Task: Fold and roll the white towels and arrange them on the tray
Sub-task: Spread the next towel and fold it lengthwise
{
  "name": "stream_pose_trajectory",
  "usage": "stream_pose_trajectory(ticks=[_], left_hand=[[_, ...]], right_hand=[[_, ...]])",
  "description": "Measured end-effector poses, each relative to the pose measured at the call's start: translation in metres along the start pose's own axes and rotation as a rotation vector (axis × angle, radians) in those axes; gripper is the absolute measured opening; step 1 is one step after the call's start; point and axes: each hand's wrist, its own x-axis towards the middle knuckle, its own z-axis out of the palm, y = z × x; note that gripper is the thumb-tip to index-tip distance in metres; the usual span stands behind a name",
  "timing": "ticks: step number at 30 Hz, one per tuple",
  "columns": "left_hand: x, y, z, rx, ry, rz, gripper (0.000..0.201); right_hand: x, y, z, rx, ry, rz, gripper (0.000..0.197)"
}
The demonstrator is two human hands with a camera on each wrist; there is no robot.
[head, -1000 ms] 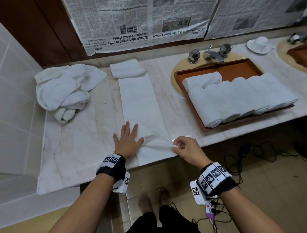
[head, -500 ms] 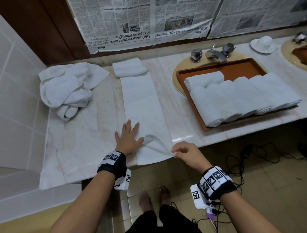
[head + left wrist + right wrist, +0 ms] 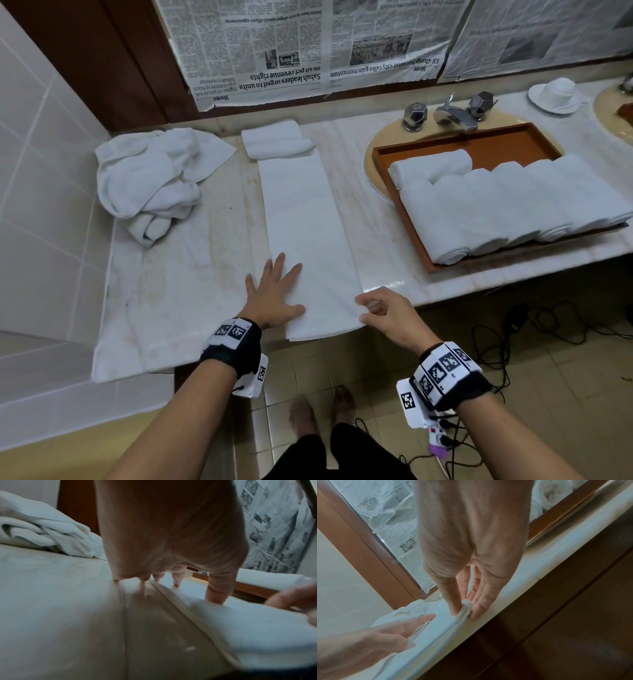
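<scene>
A long folded white towel (image 3: 305, 226) lies flat on the marble counter, its far end rolled up (image 3: 275, 138). My left hand (image 3: 274, 291) presses flat on the towel's near left part, fingers spread (image 3: 176, 580). My right hand (image 3: 366, 308) pinches the towel's near right corner (image 3: 464, 608) between thumb and fingers at the counter edge. The brown tray (image 3: 496, 144) at the right holds several rolled white towels (image 3: 507, 202).
A heap of loose white towels (image 3: 150, 178) lies at the back left by the tiled wall. A chrome tap (image 3: 448, 114) and a white cup on a saucer (image 3: 556, 94) stand behind the tray. Cables (image 3: 548, 329) lie on the floor.
My right hand has drawn the near right corner outward, so the wrinkle near the towel's end has flattened. The left hand stays pressed in place.
</scene>
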Motion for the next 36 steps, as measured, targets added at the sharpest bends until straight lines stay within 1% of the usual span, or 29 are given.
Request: stream_pose_trajectory(ticks=[3,5,6,8,9,10,12,13,15,17,19,20,21,23,24,25,26,28,30,32,34,36], left_hand=[[-0.003,-0.002,0.010,0.033,0.038,0.012,0.097],[-0.006,-0.003,0.013,0.029,0.045,0.011,0.094],[-0.008,-0.003,0.014,0.032,0.045,0.010,0.094],[-0.011,-0.002,0.018,0.055,0.051,0.013,0.095],[-0.012,0.000,0.021,0.069,0.058,0.014,0.096],[-0.013,0.000,0.023,0.080,0.069,0.014,0.098],[-0.014,-0.001,0.027,0.090,0.091,0.011,0.103],[-0.015,-0.002,0.028,0.100,0.098,0.009,0.104],[-0.017,-0.005,0.030,0.138,0.106,0.008,0.106],[-0.022,-0.010,0.030,0.169,0.097,0.006,0.110],[-0.029,-0.017,0.029,0.166,0.085,0.004,0.109],[-0.031,-0.018,0.029,0.125,0.106,0.001,0.105],[-0.031,-0.018,0.029,0.055,0.163,-0.008,0.099],[-0.027,-0.009,0.032,-0.062,0.317,-0.045,0.084],[-0.023,-0.001,0.033,-0.074,0.366,-0.060,0.078],[-0.019,0.008,0.038,-0.067,0.380,-0.069,0.073],[-0.015,0.014,0.043,-0.041,0.370,-0.077,0.069],[-0.011,0.024,0.051,0.036,0.339,-0.094,0.060],[-0.011,0.020,0.054,0.072,0.351,-0.150,0.055],[-0.013,0.008,0.054,0.079,0.366,-0.217,0.054],[-0.014,-0.003,0.051,0.058,0.374,-0.268,0.054],[-0.010,-0.007,0.044,0.068,0.370,-0.291,0.058]], right_hand=[[0.005,-0.005,0.000,-0.034,0.015,-0.028,0.030],[0.010,-0.010,0.000,-0.111,0.023,-0.054,0.028],[0.014,-0.012,0.002,-0.184,0.033,-0.088,0.027],[0.025,-0.015,0.007,-0.377,0.075,-0.230,0.025],[0.031,-0.017,0.012,-0.451,0.095,-0.309,0.028],[0.036,-0.018,0.018,-0.507,0.094,-0.355,0.033],[0.045,-0.018,0.034,-0.653,0.050,-0.376,0.052],[0.047,-0.016,0.042,-0.747,0.017,-0.376,0.059],[0.048,-0.007,0.051,-0.866,-0.013,-0.338,0.064],[0.048,0.003,0.047,-0.875,0.015,-0.256,0.063],[0.049,0.007,0.041,-0.844,0.078,-0.182,0.066],[0.051,0.005,0.038,-0.816,0.111,-0.154,0.068],[0.053,0.002,0.038,-0.792,0.132,-0.145,0.069],[0.058,-0.009,0.042,-0.773,0.124,-0.216,0.066],[0.061,-0.014,0.048,-0.783,0.105,-0.272,0.063],[0.065,-0.017,0.055,-0.807,0.077,-0.316,0.060],[0.068,-0.019,0.062,-0.839,0.040,-0.331,0.059],[0.073,-0.020,0.070,-0.884,-0.008,-0.295,0.059],[0.073,-0.016,0.067,-0.886,0.022,-0.240,0.062],[0.072,-0.010,0.057,-0.857,0.099,-0.198,0.064],[0.073,-0.006,0.051,-0.853,0.108,-0.136,0.064],[0.079,-0.011,0.052,-0.858,0.117,-0.115,0.067]])
